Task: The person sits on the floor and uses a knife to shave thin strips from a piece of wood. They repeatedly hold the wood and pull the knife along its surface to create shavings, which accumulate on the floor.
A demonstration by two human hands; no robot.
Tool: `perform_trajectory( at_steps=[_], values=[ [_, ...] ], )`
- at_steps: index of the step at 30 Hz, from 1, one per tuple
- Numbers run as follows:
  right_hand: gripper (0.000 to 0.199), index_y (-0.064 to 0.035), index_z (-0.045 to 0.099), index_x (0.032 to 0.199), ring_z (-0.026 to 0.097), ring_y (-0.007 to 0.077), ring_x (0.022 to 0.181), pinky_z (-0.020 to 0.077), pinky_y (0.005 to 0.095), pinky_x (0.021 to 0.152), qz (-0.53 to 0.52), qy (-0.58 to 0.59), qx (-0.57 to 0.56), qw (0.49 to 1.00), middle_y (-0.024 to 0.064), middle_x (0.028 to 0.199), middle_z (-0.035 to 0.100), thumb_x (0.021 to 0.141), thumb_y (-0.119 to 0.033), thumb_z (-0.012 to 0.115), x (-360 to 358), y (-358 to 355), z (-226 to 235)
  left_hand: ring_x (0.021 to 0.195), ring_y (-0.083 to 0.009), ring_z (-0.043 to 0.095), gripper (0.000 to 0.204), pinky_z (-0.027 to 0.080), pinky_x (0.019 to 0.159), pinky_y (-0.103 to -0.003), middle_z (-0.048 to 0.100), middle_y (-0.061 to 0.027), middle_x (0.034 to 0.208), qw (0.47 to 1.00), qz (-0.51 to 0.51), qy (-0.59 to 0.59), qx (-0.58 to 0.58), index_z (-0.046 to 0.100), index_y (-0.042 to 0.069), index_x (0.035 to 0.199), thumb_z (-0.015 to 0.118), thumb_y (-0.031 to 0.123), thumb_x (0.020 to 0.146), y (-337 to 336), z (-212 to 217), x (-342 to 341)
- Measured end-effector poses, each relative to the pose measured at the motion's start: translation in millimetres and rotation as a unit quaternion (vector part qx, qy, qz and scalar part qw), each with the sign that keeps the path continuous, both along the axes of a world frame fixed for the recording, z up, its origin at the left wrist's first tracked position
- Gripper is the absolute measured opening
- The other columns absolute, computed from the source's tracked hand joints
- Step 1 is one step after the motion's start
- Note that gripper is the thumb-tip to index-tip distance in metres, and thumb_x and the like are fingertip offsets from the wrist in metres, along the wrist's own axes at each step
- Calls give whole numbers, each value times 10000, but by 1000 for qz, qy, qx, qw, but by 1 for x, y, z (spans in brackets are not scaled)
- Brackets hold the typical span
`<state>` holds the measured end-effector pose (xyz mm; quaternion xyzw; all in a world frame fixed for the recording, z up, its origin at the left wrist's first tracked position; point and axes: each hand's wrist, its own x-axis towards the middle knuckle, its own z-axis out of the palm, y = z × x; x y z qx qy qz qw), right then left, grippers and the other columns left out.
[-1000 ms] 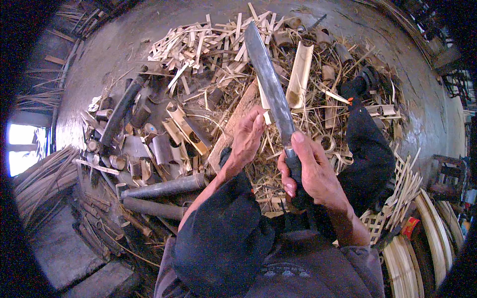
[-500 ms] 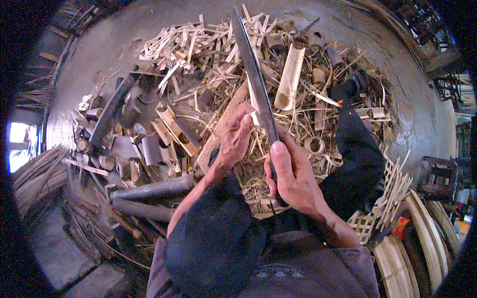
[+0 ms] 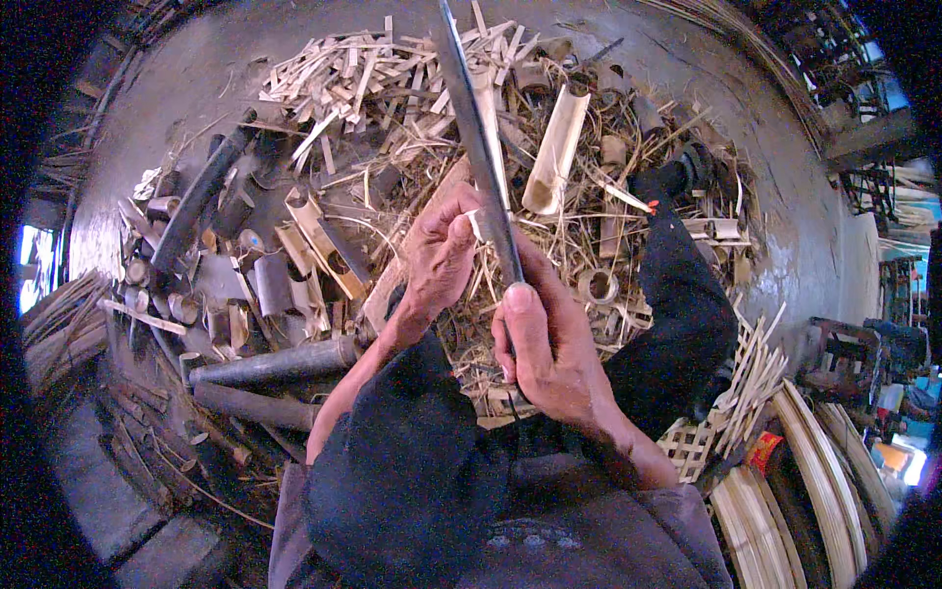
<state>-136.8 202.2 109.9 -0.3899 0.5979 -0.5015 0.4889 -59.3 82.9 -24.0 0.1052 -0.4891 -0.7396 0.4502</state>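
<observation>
Blade [image 3: 476, 137] rises between the hands; tube [image 3: 555, 152] lies right of it, poles [image 3: 275, 363] left, scraps [image 3: 363, 79] behind, probably on floor [image 3: 785, 206].

One long dark steel blade [image 3: 478, 147] can be counted, and two bare hands (left [image 3: 439, 257], right [image 3: 549, 358]). One pale split bamboo tube [image 3: 556, 152] is seen upright-ish, plus two long dark grey bamboo poles [image 3: 280, 363] lying left. Loose pale bamboo splints [image 3: 343, 79] can't be counted.
</observation>
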Motion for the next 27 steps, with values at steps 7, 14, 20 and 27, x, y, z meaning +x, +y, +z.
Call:
perform_trajectory(
  at_steps=[7,14,20,27],
  values=[
    [412,-100,375,1353,443,79,554,391,269,505,-1,77,13,997,-4,614,459,989,-291,412,11,-10,-23,824,-127,504,469,415,737,-269,540,-46,897,908,268,-312,-77,579,23,863,435,459,961,-7,-7,36],
    [302,-51,507,1030,583,452,659,438,468,569,42,174,-39,983,240,674,565,953,-341,474,45,-5,-66,575,-159,443,497,348,552,-295,455,-72,626,765,435,-380,-286,484,26,668,370,385,992,25,37,83],
    [472,-44,611,1034,613,440,863,478,509,784,24,151,109,982,247,890,643,949,-455,395,23,15,-199,554,-136,428,421,364,529,-309,470,-28,601,775,397,-458,-179,528,35,753,366,337,996,16,55,101],
    [484,-18,598,851,502,197,582,448,366,610,57,92,-7,994,106,610,556,970,-443,400,43,12,-175,539,-136,442,466,343,511,-299,485,-44,584,741,432,-500,-122,527,-4,761,330,338,1008,15,67,92]
  ],
)
